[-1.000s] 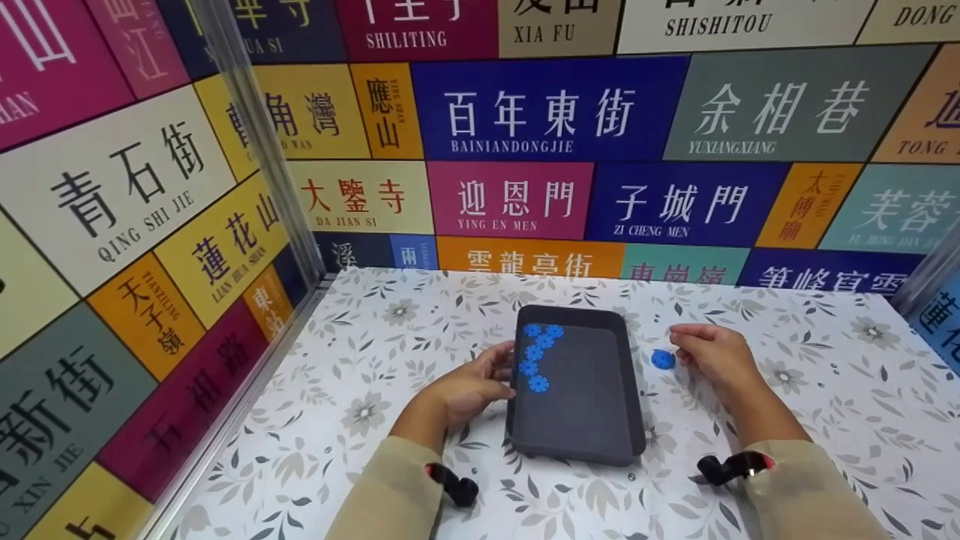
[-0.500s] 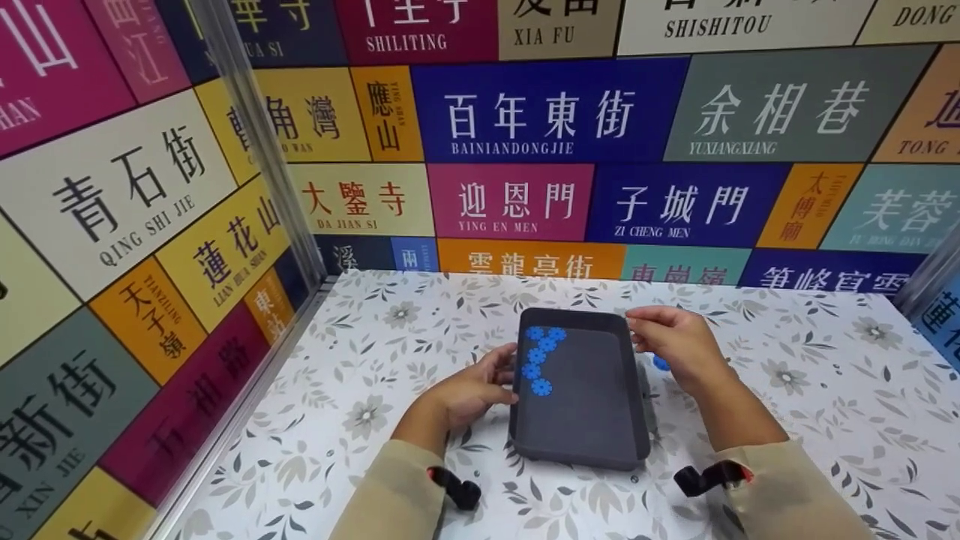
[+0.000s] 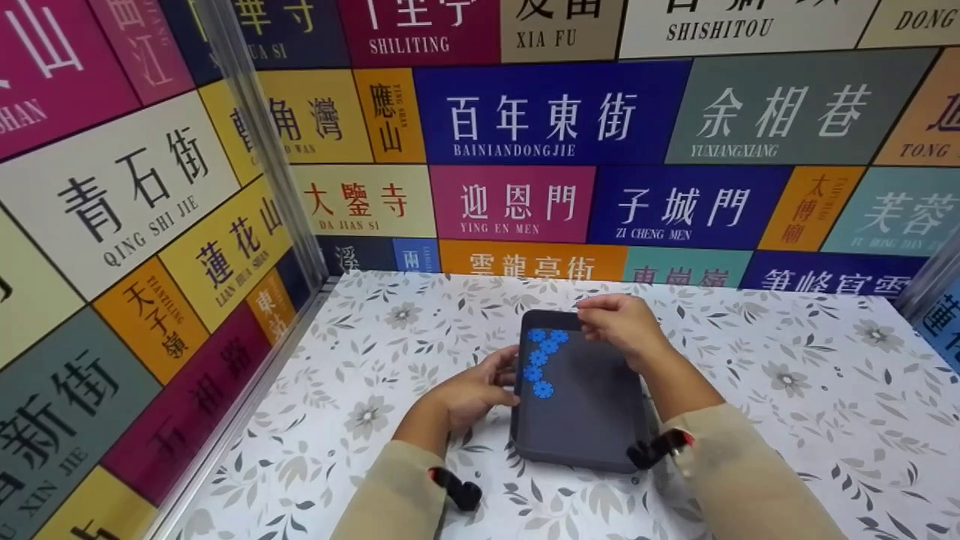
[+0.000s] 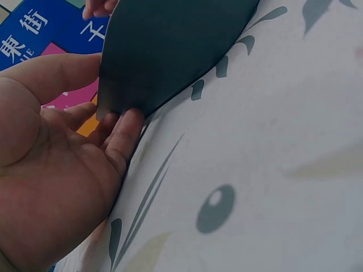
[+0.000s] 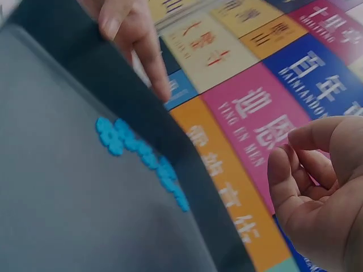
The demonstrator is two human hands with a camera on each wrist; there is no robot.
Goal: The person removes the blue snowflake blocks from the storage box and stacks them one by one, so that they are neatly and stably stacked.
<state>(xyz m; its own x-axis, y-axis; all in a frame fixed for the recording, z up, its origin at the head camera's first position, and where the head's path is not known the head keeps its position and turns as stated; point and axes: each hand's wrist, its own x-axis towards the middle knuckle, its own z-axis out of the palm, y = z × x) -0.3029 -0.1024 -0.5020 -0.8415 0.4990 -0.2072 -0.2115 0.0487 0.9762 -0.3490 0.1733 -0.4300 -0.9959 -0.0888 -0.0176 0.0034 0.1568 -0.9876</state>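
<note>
A dark grey rectangular tray [image 3: 577, 420] stands on the table. Along its left inner side several small blue flower-shaped pieces [image 5: 110, 136] form an uneven row. My left hand [image 3: 476, 391] holds the tray's left side, with the thumb [image 4: 74, 65] at the rim and the fingers against the outer wall. My right hand [image 3: 626, 326] is raised over the tray's far right corner. Its thumb and forefinger meet at the tips, the other fingers are curled, and no object shows between them in the right wrist view. The right arm covers the tabletop just right of the tray.
The tabletop [image 3: 375, 322] bears a white floral print. Behind it and to the left rise walls of coloured name panels [image 3: 551, 112], with a metal frame post [image 3: 270, 142] at the left corner. Both sleeves carry a black wrist camera [image 3: 457, 487].
My right hand has moved left from beside a small blue lump on the table, past the tray's right rim, to above the tray. The arm hides the lump. My left hand stays put.
</note>
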